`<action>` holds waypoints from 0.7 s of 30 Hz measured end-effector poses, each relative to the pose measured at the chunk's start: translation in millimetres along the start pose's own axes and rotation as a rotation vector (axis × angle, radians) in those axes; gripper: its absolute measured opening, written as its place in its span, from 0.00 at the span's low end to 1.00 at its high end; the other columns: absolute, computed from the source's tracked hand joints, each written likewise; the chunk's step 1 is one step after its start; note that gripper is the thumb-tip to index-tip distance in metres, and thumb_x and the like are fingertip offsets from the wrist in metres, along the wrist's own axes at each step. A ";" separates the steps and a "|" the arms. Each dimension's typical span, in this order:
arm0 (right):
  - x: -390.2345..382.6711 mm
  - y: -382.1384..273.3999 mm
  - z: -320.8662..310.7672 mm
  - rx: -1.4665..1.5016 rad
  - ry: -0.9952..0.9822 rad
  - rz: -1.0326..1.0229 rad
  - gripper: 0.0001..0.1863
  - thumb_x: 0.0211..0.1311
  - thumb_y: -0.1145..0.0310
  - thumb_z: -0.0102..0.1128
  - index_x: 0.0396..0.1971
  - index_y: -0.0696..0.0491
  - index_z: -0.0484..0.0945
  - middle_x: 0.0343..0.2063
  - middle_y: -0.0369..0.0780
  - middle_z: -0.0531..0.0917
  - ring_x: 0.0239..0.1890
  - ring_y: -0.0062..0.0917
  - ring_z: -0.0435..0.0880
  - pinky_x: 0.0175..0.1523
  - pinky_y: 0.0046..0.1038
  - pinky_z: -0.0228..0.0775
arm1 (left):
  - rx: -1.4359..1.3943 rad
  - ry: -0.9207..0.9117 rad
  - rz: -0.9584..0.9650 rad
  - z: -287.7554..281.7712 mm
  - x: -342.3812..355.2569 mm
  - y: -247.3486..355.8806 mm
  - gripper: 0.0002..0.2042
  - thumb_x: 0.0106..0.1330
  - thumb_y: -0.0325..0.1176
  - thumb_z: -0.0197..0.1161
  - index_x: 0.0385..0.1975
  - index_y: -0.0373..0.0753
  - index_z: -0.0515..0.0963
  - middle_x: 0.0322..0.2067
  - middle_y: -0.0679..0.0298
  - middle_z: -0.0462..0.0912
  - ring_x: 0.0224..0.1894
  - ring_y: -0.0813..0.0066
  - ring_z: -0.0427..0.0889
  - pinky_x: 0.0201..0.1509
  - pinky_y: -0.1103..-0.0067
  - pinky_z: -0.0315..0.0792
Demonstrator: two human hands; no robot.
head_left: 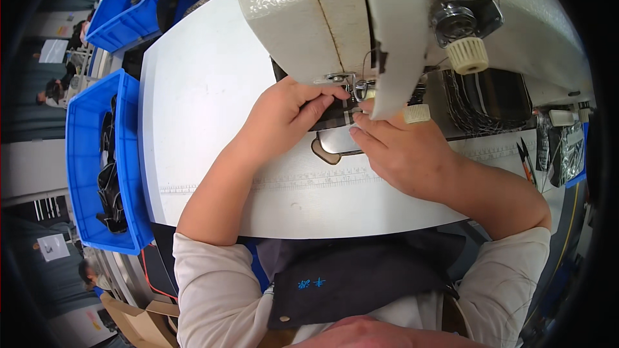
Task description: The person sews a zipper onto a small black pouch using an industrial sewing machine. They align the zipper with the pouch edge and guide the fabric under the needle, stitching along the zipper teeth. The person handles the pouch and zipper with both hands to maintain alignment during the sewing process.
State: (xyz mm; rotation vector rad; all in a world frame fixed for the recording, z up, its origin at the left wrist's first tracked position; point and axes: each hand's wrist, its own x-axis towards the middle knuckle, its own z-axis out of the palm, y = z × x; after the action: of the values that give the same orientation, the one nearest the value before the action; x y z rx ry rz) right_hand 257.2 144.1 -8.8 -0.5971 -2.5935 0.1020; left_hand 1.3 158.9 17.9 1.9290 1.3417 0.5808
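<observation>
A pale sewing machine (303, 19) stands in front of me, its needle and presser foot low over a dark fabric piece (335, 116). My left hand (280, 116) is beside the needle from the left, thumb and index finger drawn together close to the presser foot. What lies between those fingertips is hidden. From the right, my right hand (409, 158) rests with fingers stretched out at the piece's near edge, by the metal plate. Part of its fingertips is covered by the machine's pale front part.
Right of the needle lies a stack of dark pieces (496, 100) with loose threads. Beyond it are a pair of pointed tools (526, 161) and a clear plastic bag (567, 145). Blue bins (76, 154) stand along the left of the white table (200, 84). A printed ruler strip crosses the table.
</observation>
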 end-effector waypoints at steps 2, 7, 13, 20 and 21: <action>6.2 -1.4 -3.7 0.025 0.000 -0.006 0.19 0.54 0.73 0.66 0.47 0.60 0.84 0.47 0.44 0.85 0.57 0.33 0.85 0.55 0.37 0.77 | -0.036 0.070 -0.032 2.7 0.1 -4.5 0.11 0.76 0.29 0.61 0.53 0.40 0.84 0.42 0.55 0.89 0.44 0.57 0.88 0.51 0.71 0.79; 9.2 0.4 2.2 0.041 0.014 -0.046 0.19 0.52 0.72 0.68 0.47 0.56 0.84 0.47 0.41 0.83 0.66 0.34 0.80 0.53 0.35 0.81 | 0.010 0.170 -0.020 5.0 -2.1 4.9 0.10 0.70 0.26 0.63 0.50 0.40 0.82 0.41 0.58 0.87 0.47 0.59 0.86 0.50 0.69 0.78; 8.2 0.3 6.2 0.073 -0.030 0.010 0.20 0.50 0.72 0.69 0.47 0.52 0.84 0.49 0.37 0.81 0.63 0.30 0.81 0.51 0.32 0.81 | 0.591 0.290 0.570 5.5 0.3 -15.1 0.11 0.55 0.28 0.70 0.38 0.48 0.83 0.40 0.72 0.86 0.50 0.71 0.79 0.52 0.71 0.70; 7.4 -0.3 -4.1 0.081 -0.069 0.046 0.16 0.51 0.71 0.70 0.43 0.51 0.84 0.46 0.36 0.81 0.58 0.27 0.82 0.50 0.32 0.79 | 0.513 0.067 0.360 -2.1 -8.5 6.3 0.14 0.56 0.32 0.73 0.43 0.52 0.86 0.38 0.77 0.88 0.50 0.70 0.79 0.50 0.71 0.65; 6.5 -0.4 -6.3 0.082 -0.109 0.067 0.16 0.51 0.71 0.70 0.43 0.51 0.85 0.45 0.36 0.81 0.58 0.27 0.82 0.51 0.32 0.78 | 0.472 0.025 0.319 -4.0 -10.2 13.1 0.14 0.56 0.32 0.74 0.44 0.52 0.87 0.38 0.76 0.88 0.50 0.70 0.79 0.50 0.70 0.65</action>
State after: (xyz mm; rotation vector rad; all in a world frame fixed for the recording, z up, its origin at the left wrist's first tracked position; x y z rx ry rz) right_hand 254.8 146.3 -0.3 -0.6648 -2.6593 0.2686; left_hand 2.8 147.7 30.8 2.5568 1.2739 0.4653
